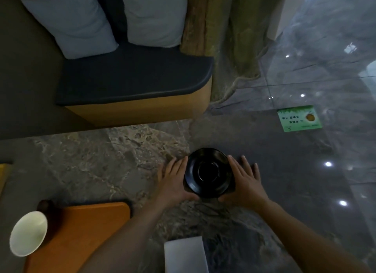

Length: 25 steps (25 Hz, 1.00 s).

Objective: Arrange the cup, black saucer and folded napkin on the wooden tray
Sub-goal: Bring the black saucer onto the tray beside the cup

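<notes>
The black saucer is seen at the centre of the frame on the marbled surface, flanked by both hands. The left hand and the right hand are pressed against its opposite rims with fingers extended, so each grip is closed on the saucer. The wooden tray is found at the lower left, with the cup at its left edge. The folded napkin is laid at the bottom centre, off the tray.
</notes>
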Motion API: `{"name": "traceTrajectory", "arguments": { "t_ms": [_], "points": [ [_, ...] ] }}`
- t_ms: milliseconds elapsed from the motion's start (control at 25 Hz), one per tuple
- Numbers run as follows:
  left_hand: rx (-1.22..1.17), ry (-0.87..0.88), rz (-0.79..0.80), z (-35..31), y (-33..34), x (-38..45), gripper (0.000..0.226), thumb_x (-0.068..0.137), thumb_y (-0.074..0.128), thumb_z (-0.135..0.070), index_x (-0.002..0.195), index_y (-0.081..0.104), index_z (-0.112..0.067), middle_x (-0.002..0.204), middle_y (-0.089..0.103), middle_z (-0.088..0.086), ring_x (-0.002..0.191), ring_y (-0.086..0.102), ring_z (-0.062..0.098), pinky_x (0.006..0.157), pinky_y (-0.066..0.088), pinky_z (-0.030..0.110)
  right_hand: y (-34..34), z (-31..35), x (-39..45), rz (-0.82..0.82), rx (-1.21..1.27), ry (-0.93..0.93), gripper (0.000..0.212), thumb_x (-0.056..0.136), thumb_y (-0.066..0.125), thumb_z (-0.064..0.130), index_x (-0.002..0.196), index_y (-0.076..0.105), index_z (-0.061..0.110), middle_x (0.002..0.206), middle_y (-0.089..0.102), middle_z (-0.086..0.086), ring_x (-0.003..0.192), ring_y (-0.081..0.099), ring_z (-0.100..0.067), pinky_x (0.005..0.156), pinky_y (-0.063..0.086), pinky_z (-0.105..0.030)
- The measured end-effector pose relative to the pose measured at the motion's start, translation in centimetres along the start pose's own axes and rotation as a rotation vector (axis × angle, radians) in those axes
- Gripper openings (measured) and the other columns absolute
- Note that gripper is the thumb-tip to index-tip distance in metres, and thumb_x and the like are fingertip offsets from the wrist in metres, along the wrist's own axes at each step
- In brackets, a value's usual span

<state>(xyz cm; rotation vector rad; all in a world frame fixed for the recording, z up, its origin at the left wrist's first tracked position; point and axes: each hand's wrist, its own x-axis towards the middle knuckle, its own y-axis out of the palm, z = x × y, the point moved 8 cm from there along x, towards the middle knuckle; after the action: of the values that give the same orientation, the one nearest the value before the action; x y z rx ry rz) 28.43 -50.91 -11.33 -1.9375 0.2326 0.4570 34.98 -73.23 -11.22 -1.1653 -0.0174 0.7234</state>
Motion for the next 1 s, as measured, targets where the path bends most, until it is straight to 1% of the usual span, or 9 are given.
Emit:
{"name": "traceTrajectory", "arguments": {
  "t_ms": [120, 240, 360, 440, 520, 640, 760, 840, 1000],
  "points": [
    [-0.03, -0.006, 0.004, -0.2, 0.0, 0.0, 0.131, 0.049, 0.047, -0.097, 0.153, -0.003, -0.034, 0.162, 0.007, -0.013, 0.147, -0.008, 0.008, 0.116, -0.006, 0.052, 0.3, 0.2, -0.1, -0.03, 0.022, 0.007, 0.129, 0.054, 0.056, 0.087, 0.144, -0.024, 0.043, 0.163, 0.01, 0.011, 0.147, -0.019, -0.019, 0.113, -0.025, -0.051],
    [-0.036, -0.011, -0.013, -0.2, -0.2, 0.0, 0.131, 0.05, 0.053, -0.093, 0.153, 0.001, -0.033, 0.162, 0.01, -0.013, 0.147, -0.008, 0.007, 0.116, -0.006, 0.051, 0.3, 0.4, 0.2, -0.036, 0.034, 0.015, 0.131, 0.052, 0.056, 0.086, 0.145, -0.023, 0.041, 0.163, 0.013, 0.009, 0.147, -0.019, -0.018, 0.112, -0.027, -0.051],
    [-0.03, -0.007, -0.028, -0.3, -0.3, 0.0, 0.131, 0.048, 0.056, -0.09, 0.154, 0.005, -0.031, 0.162, 0.013, -0.012, 0.148, -0.007, 0.008, 0.119, 0.0, 0.049, 0.1, 0.7, 0.2, -0.047, 0.055, 0.018, 0.13, 0.051, 0.057, 0.087, 0.147, -0.018, 0.042, 0.162, 0.015, 0.01, 0.146, -0.018, -0.015, 0.114, -0.02, -0.056],
    [-0.028, 0.002, -0.043, -0.4, -0.5, -0.1, 0.133, 0.046, 0.052, -0.09, 0.154, 0.008, -0.028, 0.161, 0.016, -0.011, 0.148, -0.003, 0.01, 0.119, 0.006, 0.049, -0.2, 1.1, -0.1, -0.069, 0.087, 0.02, 0.127, 0.051, 0.056, 0.09, 0.149, -0.009, 0.042, 0.162, 0.015, 0.012, 0.146, -0.016, -0.014, 0.115, -0.018, -0.056],
    [-0.034, -0.001, -0.058, -0.2, -0.7, -0.5, 0.133, 0.045, 0.05, -0.091, 0.154, 0.01, -0.027, 0.161, 0.018, -0.011, 0.148, -0.002, 0.01, 0.119, 0.008, 0.048, -0.4, 1.6, -0.4, -0.09, 0.116, 0.011, 0.125, 0.05, 0.052, 0.094, 0.149, -0.006, 0.044, 0.161, 0.016, 0.013, 0.146, -0.015, -0.011, 0.115, -0.014, -0.055],
    [-0.027, -0.008, -0.067, 0.4, -0.8, -1.6, 0.131, 0.048, 0.053, -0.091, 0.154, 0.009, -0.028, 0.161, 0.017, -0.011, 0.148, -0.001, 0.01, 0.118, 0.009, 0.049, -0.4, 2.6, -1.0, -0.1, 0.151, -0.02, 0.121, 0.049, 0.045, 0.097, 0.145, -0.012, 0.051, 0.16, 0.015, 0.017, 0.146, -0.014, -0.01, 0.117, -0.007, -0.057],
    [-0.049, -0.011, -0.084, 1.2, -1.6, -3.4, 0.132, 0.049, 0.049, -0.095, 0.155, 0.01, -0.027, 0.161, 0.017, -0.009, 0.149, 0.0, 0.012, 0.119, 0.009, 0.047, -0.5, 4.2, -1.5, -0.094, 0.125, -0.053, 0.122, 0.049, 0.044, 0.099, 0.143, -0.017, 0.053, 0.155, 0.003, 0.028, 0.146, -0.016, -0.009, 0.118, -0.004, -0.059],
    [-0.06, -0.004, -0.102, 1.7, -2.4, -4.8, 0.133, 0.048, 0.045, -0.097, 0.155, 0.009, -0.026, 0.162, 0.016, -0.008, 0.149, 0.001, 0.013, 0.119, 0.008, 0.047, -0.6, 5.6, -1.9, -0.089, 0.113, -0.074, 0.123, 0.048, 0.046, 0.098, 0.143, -0.018, 0.053, 0.151, -0.003, 0.032, 0.146, -0.018, -0.009, 0.118, -0.003, -0.059],
    [-0.084, -0.017, -0.157, 3.5, -3.9, -7.9, 0.133, 0.047, 0.048, -0.095, 0.155, 0.01, -0.026, 0.162, 0.017, -0.007, 0.149, 0.002, 0.012, 0.118, 0.008, 0.045, -0.6, 8.9, -2.7, -0.065, 0.116, -0.115, 0.122, 0.048, 0.045, 0.099, 0.14, -0.022, 0.054, 0.151, -0.001, 0.031, 0.146, -0.018, -0.011, 0.119, -0.001, -0.058]
  ]
}}
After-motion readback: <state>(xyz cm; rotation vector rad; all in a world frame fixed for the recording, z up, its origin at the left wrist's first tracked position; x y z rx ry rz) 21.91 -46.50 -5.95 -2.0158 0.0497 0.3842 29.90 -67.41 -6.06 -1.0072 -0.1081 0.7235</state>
